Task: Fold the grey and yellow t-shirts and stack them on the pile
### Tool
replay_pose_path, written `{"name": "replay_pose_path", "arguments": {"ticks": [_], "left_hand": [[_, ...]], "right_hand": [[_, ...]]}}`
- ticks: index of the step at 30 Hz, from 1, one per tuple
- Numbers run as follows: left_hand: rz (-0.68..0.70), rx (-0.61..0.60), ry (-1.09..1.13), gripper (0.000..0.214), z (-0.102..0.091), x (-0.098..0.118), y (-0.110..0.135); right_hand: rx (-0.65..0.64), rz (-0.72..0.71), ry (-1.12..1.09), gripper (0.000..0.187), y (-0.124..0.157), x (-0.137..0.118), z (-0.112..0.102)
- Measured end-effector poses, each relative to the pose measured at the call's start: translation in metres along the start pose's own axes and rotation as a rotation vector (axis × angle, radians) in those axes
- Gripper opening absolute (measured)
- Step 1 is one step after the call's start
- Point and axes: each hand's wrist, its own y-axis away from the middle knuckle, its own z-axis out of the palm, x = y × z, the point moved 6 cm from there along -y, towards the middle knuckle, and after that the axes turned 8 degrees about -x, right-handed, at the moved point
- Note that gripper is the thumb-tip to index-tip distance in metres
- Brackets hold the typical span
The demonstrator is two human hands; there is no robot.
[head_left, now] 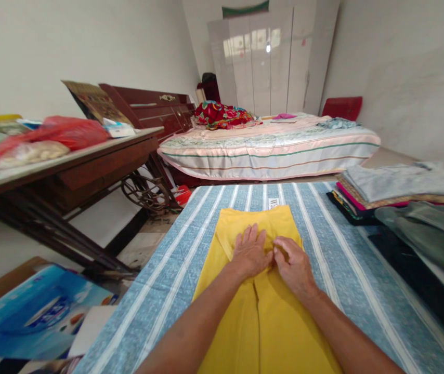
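Note:
A yellow garment (230, 332) lies lengthwise on the blue-and-white striped cloth, its straight edge at the far end. A dark line runs down its middle; I cannot tell if it is trousers or a skirt. My left hand (250, 253) rests flat on the upper part with its fingers spread. Close beside it, my right hand (294, 265) is curled, thumb and fingers pinching the fabric near the middle. The cloth under the right fingers is partly hidden.
The striped cloth (175, 270) covers the surface before me. Folded clothes (397, 184) are stacked at right, with dark garments (432, 223) nearer. A table with a red bag (74, 134) stands left, above a blue box (38, 311). Beyond is a bed (269, 150).

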Motion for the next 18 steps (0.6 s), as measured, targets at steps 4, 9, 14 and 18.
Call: {"name": "replay_pose_path", "arguments": {"ticks": [4, 9, 14, 18], "left_hand": [[-0.022, 0.007, -0.011, 0.066, -0.003, -0.004, -0.015], [-0.026, 0.014, -0.034, 0.070, 0.006, -0.008, -0.025], [-0.011, 0.026, -0.027, 0.064, 0.002, 0.003, -0.008], [0.010, 0.055, -0.041, 0.060, 0.008, 0.009, 0.008]], "right_hand": [[-0.019, -0.030, 0.012, 0.023, 0.000, -0.002, 0.001], [-0.036, -0.029, 0.028, 0.024, 0.000, -0.001, 0.002], [-0.010, -0.030, 0.014, 0.024, 0.000, -0.003, 0.000], [0.052, -0.055, 0.002, 0.023, 0.000, -0.003, -0.002]]}}
